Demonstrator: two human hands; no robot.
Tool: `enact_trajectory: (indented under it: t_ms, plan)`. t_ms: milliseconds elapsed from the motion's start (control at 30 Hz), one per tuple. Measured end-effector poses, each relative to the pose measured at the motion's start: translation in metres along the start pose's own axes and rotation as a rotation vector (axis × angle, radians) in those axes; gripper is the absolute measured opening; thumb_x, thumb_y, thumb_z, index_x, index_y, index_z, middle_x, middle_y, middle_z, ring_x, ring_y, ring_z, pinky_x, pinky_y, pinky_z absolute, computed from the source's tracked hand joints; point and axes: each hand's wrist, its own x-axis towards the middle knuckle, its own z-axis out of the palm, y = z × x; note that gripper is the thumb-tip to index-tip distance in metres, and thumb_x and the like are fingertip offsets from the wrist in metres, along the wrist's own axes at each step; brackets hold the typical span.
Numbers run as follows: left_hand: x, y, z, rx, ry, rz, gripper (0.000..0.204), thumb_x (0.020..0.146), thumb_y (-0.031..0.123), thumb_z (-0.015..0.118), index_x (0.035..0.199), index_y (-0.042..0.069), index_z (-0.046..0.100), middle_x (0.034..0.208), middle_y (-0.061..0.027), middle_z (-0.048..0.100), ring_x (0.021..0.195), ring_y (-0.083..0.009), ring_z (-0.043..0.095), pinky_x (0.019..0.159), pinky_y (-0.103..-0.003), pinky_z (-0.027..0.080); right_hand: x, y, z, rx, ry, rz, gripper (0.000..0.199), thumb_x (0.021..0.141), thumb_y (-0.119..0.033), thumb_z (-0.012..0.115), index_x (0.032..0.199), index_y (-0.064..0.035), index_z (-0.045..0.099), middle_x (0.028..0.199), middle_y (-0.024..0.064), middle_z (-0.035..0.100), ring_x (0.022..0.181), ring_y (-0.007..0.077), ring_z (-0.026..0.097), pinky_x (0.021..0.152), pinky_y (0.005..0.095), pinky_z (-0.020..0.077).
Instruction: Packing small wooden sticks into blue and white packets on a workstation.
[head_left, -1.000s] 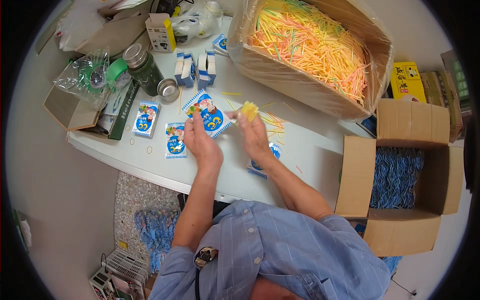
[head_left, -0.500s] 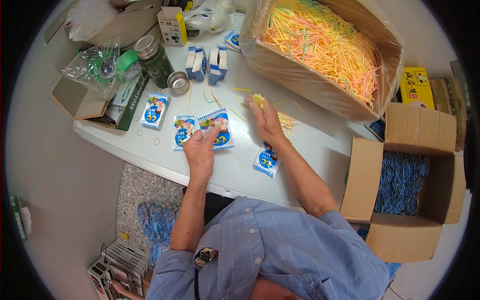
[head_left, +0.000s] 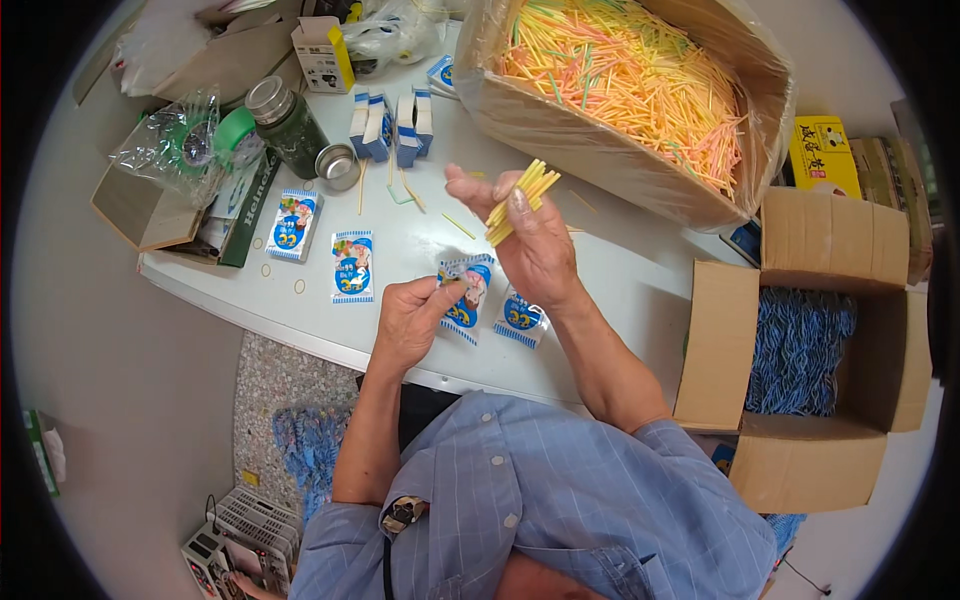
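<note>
My left hand (head_left: 408,325) pinches the top of a blue-and-white packet (head_left: 466,305), which tilts over the white table. Just right of it my right hand (head_left: 541,258) is raised, thumb pressing a bundle of thin yellow sticks (head_left: 524,202) against the fingers. Partly behind that hand's wrist, another such packet (head_left: 519,319) rests on the table. Two more lie to the left: a flat packet (head_left: 352,267) and a packet (head_left: 292,225) near the dark green box. Beyond the hands a large plastic-lined carton (head_left: 600,140) holds a heap of pink, orange, yellow and green sticks (head_left: 625,85).
An open carton (head_left: 712,345) with blue twisted strips (head_left: 798,350) stands at right. A dark flask (head_left: 290,128), its steel cup (head_left: 338,167) and small blue-and-white boxes (head_left: 390,125) stand at back left. Loose sticks (head_left: 459,226) are scattered. Another person's hand (head_left: 250,587) touches a grey device, lower left.
My left hand has brought its packet rightward, close to the right hand. My right hand has turned, so the stick bundle shows more fully. The whole view has shifted slightly.
</note>
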Motion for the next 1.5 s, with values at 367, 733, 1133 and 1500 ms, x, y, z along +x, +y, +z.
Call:
enact_trajectory:
  t_ms: [367,733,1133,1500]
  plan:
    - [-0.003,-0.002,0.006,-0.167,-0.133,-0.094,0.028,0.098,0.022,0.065,0.101,-0.005,0.072,0.086,-0.0109,0.073,0.074,-0.0131,0.068,0.069,-0.026,0.055,-0.015,0.002,0.008,-0.111,-0.145,0.085,0.021,0.106,-0.031,0.044,0.11,-0.0117,0.051,0.128,0.0218,0.063,0.147,0.0387,0.028,0.12,0.053,0.0151]
    - [-0.002,-0.001,0.01,-0.074,-0.13,-0.038,0.026,0.098,0.02,0.064,0.101,-0.005,0.072,0.084,-0.0092,0.073,0.073,-0.0124,0.067,0.068,-0.026,0.055,-0.021,0.0,-0.003,-0.086,-0.099,0.095,0.021,0.106,-0.032,0.045,0.109,-0.0118,0.052,0.127,0.0221,0.063,0.145,0.0401,0.033,0.119,0.0544,0.0182]
    - [-0.004,-0.003,0.01,-0.13,-0.112,-0.063,0.021,0.097,0.014,0.065,0.104,-0.003,0.074,0.085,-0.0035,0.073,0.077,-0.0048,0.062,0.069,-0.022,0.052,-0.026,0.001,-0.006,-0.167,-0.15,0.2,0.026,0.105,-0.034,0.046,0.106,-0.0088,0.053,0.125,0.0201,0.064,0.142,0.0391,0.039,0.116,0.0541,0.0252]
    - [-0.003,-0.01,0.02,-0.035,0.041,0.013,0.018,0.096,0.011,0.066,0.105,-0.003,0.074,0.085,-0.003,0.073,0.079,-0.0051,0.062,0.071,-0.022,0.051,-0.036,0.003,-0.012,-0.149,0.006,0.344,0.029,0.104,-0.028,0.049,0.111,-0.0015,0.058,0.131,0.0209,0.061,0.138,0.0332,0.045,0.115,0.0485,0.0327]
